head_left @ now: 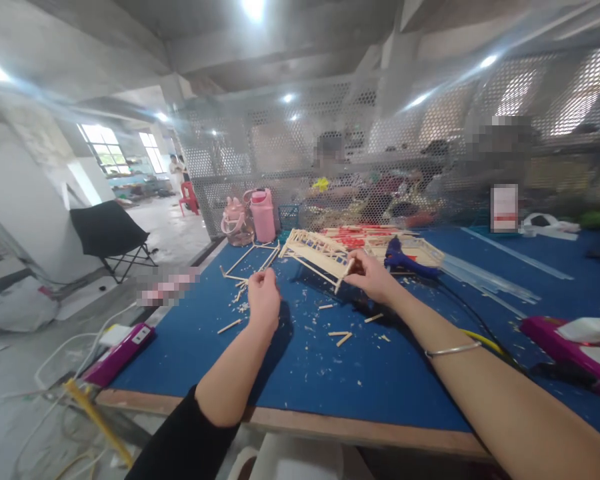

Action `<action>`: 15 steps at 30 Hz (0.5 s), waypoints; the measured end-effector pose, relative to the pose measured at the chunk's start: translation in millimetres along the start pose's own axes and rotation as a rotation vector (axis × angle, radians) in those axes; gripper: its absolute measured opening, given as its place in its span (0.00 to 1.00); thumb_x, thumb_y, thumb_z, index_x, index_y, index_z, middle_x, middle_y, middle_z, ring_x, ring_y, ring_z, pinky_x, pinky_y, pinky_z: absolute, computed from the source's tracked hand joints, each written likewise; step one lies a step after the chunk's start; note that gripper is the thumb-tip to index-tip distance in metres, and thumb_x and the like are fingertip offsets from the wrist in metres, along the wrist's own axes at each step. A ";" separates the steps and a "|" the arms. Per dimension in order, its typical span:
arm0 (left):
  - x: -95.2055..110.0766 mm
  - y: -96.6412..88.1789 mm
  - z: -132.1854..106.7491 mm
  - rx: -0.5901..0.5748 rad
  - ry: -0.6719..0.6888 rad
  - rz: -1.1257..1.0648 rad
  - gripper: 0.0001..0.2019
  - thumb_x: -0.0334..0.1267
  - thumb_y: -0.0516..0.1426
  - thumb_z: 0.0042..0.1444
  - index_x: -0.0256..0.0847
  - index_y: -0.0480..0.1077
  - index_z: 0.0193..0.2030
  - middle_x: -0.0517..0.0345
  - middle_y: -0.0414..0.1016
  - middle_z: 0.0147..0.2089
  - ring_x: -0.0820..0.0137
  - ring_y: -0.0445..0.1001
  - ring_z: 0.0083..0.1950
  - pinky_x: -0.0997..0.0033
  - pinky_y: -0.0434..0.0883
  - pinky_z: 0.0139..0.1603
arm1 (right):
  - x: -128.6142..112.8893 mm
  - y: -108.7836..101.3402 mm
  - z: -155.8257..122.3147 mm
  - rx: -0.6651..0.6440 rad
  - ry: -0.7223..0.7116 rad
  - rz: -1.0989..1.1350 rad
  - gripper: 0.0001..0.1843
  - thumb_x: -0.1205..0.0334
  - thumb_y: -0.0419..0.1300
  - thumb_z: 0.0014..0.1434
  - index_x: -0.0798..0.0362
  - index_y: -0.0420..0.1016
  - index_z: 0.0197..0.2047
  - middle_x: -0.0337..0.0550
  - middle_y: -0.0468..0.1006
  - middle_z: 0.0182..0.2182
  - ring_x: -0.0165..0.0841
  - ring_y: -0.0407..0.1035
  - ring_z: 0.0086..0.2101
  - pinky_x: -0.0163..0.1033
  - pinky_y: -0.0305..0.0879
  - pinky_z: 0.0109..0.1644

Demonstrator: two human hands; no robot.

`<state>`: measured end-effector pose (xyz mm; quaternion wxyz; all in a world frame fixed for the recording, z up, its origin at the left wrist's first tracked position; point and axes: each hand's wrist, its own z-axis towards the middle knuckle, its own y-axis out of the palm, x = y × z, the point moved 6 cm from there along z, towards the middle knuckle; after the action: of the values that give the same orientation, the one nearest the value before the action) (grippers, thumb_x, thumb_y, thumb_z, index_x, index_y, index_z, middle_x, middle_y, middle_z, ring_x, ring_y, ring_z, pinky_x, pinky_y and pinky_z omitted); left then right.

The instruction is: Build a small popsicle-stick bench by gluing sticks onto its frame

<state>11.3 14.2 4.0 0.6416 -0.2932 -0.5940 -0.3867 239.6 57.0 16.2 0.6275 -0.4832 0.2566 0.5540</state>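
Black sleeve [185, 437] at near left; beyond it, the left hand [264, 298] is curled, whether around anything I cannot tell. Over the worktop [305, 380], the right hand [369, 273] grasps the right end of a tilted stick frame [316, 257], left of a blue glue gun [411, 263].

We had just one view, from up on the person's head. We looked forward and down across the blue surface [310, 383], which was close below us. The left hand [264, 299] and right hand [373, 277] were near the middle, not far from us. We saw farther, too: the holey screen [275, 147] behind the surface, windows [103, 148] off left, and the ceiling [320, 20] up top.
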 end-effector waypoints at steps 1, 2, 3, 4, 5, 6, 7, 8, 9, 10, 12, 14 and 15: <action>-0.8 -4.3 5.1 0.043 -0.050 -0.056 0.12 0.38 0.53 0.54 0.38 0.69 0.44 0.59 0.72 0.32 0.77 0.67 0.25 0.78 0.64 0.24 | -0.5 -0.7 0.6 -0.017 0.015 0.058 0.15 0.62 0.57 0.37 0.50 0.58 0.31 0.29 0.62 0.20 0.27 0.58 0.23 0.34 0.56 0.29; -0.4 -5.5 9.6 0.040 -0.076 -0.082 0.15 0.37 0.54 0.53 0.39 0.67 0.47 0.57 0.73 0.36 0.77 0.68 0.27 0.78 0.64 0.25 | -1.3 -0.7 0.5 -0.039 0.033 0.109 0.15 0.62 0.57 0.36 0.50 0.58 0.30 0.29 0.62 0.20 0.27 0.57 0.23 0.34 0.55 0.28; 2.0 -4.7 13.4 0.007 -0.066 -0.085 0.18 0.34 0.56 0.51 0.40 0.66 0.50 0.56 0.73 0.41 0.77 0.70 0.29 0.78 0.65 0.27 | -2.1 -0.4 0.0 -0.060 0.052 0.154 0.16 0.62 0.58 0.35 0.50 0.59 0.30 0.29 0.63 0.20 0.26 0.57 0.23 0.33 0.55 0.27; 6.1 -3.0 16.3 -0.039 -0.017 -0.076 0.20 0.32 0.58 0.48 0.40 0.67 0.51 0.55 0.74 0.44 0.77 0.71 0.31 0.78 0.67 0.30 | -2.9 0.1 -1.0 -0.079 0.069 0.192 0.16 0.62 0.58 0.35 0.50 0.59 0.30 0.29 0.63 0.21 0.26 0.56 0.23 0.33 0.54 0.26; 10.3 -0.9 18.2 -0.089 0.046 -0.051 0.21 0.30 0.59 0.46 0.39 0.68 0.50 0.54 0.74 0.45 0.76 0.71 0.33 0.77 0.67 0.34 | -3.5 0.4 -2.2 -0.093 0.083 0.225 0.16 0.63 0.58 0.35 0.50 0.60 0.31 0.29 0.63 0.21 0.26 0.56 0.23 0.32 0.54 0.26; 13.7 1.3 19.1 -0.135 0.107 -0.016 0.21 0.30 0.60 0.45 0.38 0.70 0.48 0.53 0.75 0.45 0.75 0.72 0.35 0.75 0.68 0.37 | -3.8 0.5 -3.2 -0.100 0.092 0.250 0.16 0.63 0.58 0.35 0.50 0.60 0.31 0.29 0.64 0.21 0.26 0.56 0.23 0.32 0.54 0.25; 16.0 3.1 19.3 -0.171 0.158 0.022 0.19 0.30 0.61 0.44 0.37 0.71 0.46 0.52 0.76 0.44 0.73 0.72 0.36 0.73 0.68 0.41 | -3.9 0.3 -4.0 -0.103 0.097 0.269 0.16 0.64 0.58 0.35 0.50 0.60 0.31 0.30 0.64 0.21 0.26 0.56 0.23 0.32 0.54 0.25; 17.0 4.4 19.2 -0.196 0.195 0.055 0.16 0.31 0.61 0.45 0.36 0.73 0.44 0.52 0.77 0.42 0.72 0.72 0.37 0.71 0.67 0.44 | -3.7 -0.1 -4.5 -0.105 0.099 0.283 0.16 0.64 0.58 0.34 0.50 0.61 0.31 0.30 0.64 0.21 0.26 0.56 0.23 0.32 0.54 0.25; 17.4 5.2 18.7 -0.212 0.220 0.080 0.15 0.32 0.60 0.45 0.35 0.73 0.42 0.52 0.77 0.40 0.71 0.72 0.38 0.70 0.67 0.46 | -3.3 -0.5 -4.6 -0.107 0.100 0.290 0.16 0.64 0.58 0.34 0.50 0.61 0.31 0.30 0.64 0.21 0.26 0.56 0.22 0.31 0.54 0.24; 17.6 5.3 17.9 -0.216 0.239 0.099 0.14 0.32 0.60 0.46 0.35 0.74 0.42 0.52 0.77 0.40 0.70 0.72 0.38 0.69 0.67 0.47 | -2.8 -0.8 -4.3 -0.109 0.100 0.292 0.16 0.64 0.58 0.34 0.50 0.61 0.31 0.29 0.64 0.20 0.25 0.56 0.22 0.31 0.54 0.23; 18.7 2.8 14.8 -0.163 0.273 0.139 0.16 0.32 0.59 0.46 0.36 0.72 0.44 0.52 0.76 0.42 0.70 0.72 0.39 0.69 0.67 0.45 | -2.6 -1.0 -3.2 -0.101 0.093 0.270 0.16 0.63 0.58 0.34 0.51 0.61 0.31 0.29 0.64 0.20 0.25 0.56 0.21 0.31 0.54 0.23; 21.0 -0.1 8.2 -0.082 0.312 0.203 0.19 0.31 0.58 0.46 0.36 0.69 0.47 0.52 0.74 0.43 0.71 0.71 0.38 0.70 0.68 0.42 | -4.9 -0.6 -2.7 -0.047 0.069 0.205 0.17 0.61 0.60 0.36 0.51 0.61 0.32 0.30 0.64 0.20 0.26 0.58 0.22 0.32 0.56 0.24; 22.5 0.2 3.7 -0.064 0.338 0.237 0.19 0.31 0.57 0.46 0.36 0.67 0.48 0.52 0.73 0.42 0.72 0.71 0.37 0.70 0.69 0.41 | -7.4 0.4 -3.3 -0.001 0.049 0.152 0.18 0.60 0.60 0.37 0.51 0.62 0.34 0.30 0.65 0.21 0.26 0.59 0.22 0.33 0.58 0.26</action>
<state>9.4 14.1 26.8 0.7634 -0.3123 -0.4268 -0.3708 238.1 50.7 21.0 0.5768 -0.4760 0.3074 0.5884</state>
